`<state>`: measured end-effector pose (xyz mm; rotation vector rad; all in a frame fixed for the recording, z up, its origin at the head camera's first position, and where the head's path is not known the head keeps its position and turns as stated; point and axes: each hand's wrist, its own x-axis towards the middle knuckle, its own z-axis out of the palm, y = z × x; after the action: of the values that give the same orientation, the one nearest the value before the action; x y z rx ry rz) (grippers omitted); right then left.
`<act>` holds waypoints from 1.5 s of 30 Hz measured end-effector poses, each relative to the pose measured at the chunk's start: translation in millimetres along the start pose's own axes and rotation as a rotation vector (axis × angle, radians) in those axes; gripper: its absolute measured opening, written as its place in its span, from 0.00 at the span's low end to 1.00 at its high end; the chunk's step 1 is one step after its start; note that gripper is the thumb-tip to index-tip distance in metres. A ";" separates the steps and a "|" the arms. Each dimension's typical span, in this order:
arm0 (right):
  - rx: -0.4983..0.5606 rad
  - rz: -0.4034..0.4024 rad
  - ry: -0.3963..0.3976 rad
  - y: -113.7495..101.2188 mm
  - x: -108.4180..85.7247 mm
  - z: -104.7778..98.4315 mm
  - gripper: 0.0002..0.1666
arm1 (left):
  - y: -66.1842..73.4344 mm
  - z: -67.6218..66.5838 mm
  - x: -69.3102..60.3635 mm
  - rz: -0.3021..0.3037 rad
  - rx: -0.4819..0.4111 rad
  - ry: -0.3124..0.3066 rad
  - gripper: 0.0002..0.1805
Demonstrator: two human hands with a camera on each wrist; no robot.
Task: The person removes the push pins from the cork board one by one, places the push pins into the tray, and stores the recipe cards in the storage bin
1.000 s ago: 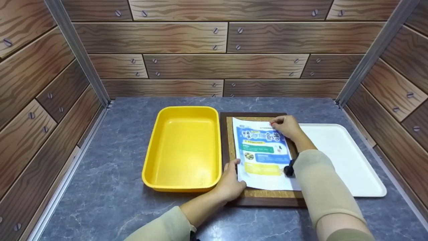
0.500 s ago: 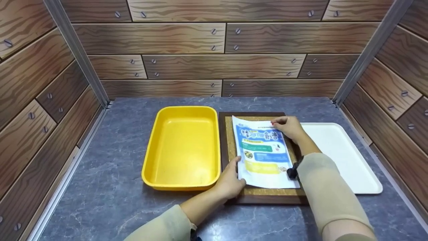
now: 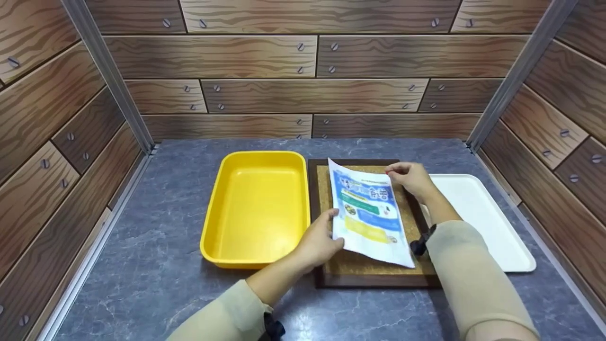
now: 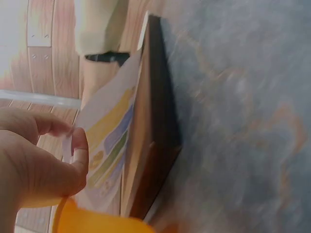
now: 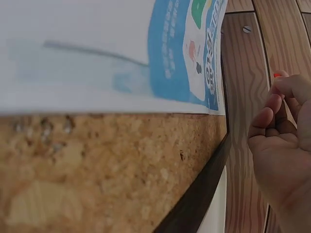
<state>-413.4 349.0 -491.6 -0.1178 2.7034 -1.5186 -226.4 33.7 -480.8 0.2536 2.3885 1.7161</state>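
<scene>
A printed sheet of paper [image 3: 371, 215] with blue, green and yellow blocks is tilted over a cork board [image 3: 374, 271] in a dark wooden frame. My left hand [image 3: 316, 240] pinches the sheet's left edge between thumb and fingers; the left wrist view shows this edge curled up [image 4: 68, 145]. Over the board's upper right corner, my right hand [image 3: 413, 182] holds a small red thing, which looks like a pushpin [image 5: 277, 75], between thumb and fingertips. Only a bit of it shows. In the right wrist view that hand is apart from the sheet.
A deep yellow tray [image 3: 206, 237] stands directly left of the board. On the right a flat white tray [image 3: 492, 222] lies partly behind the right forearm. Wood-patterned walls [image 3: 255, 94] enclose the grey marbled tabletop [image 3: 156, 227].
The sheet has lifted and shifted left, its lower right corner drawing away from the board's edge. My left hand has risen slightly with it. My right hand has moved little, still holding the red pushpin.
</scene>
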 end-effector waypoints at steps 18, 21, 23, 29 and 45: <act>0.153 -0.038 -0.016 -5.1 -12.3 -5.5 0.16 | 2.6 -47.2 15.0 -0.035 -0.116 -0.172 0.46; 0.175 -0.071 -0.015 -4.1 -15.5 -9.3 0.12 | -2.3 -59.0 16.1 -0.036 -0.120 -0.165 0.46; 0.179 -0.095 -0.011 -3.5 -17.2 -11.9 0.10 | -4.9 -67.3 15.9 -0.038 -0.126 -0.159 0.46; 0.199 -0.121 -0.005 -2.5 -23.2 -18.7 0.18 | -10.0 -90.7 13.0 -0.039 -0.179 -0.163 0.48; 0.214 -0.089 0.010 15.6 -35.3 -43.4 0.16 | -29.7 -151.7 -1.3 -0.099 -0.117 -0.084 0.52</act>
<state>-382.0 397.0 -482.4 -0.2268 2.5532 -1.8262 -264.1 -115.1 -461.5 0.1827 2.1945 1.7569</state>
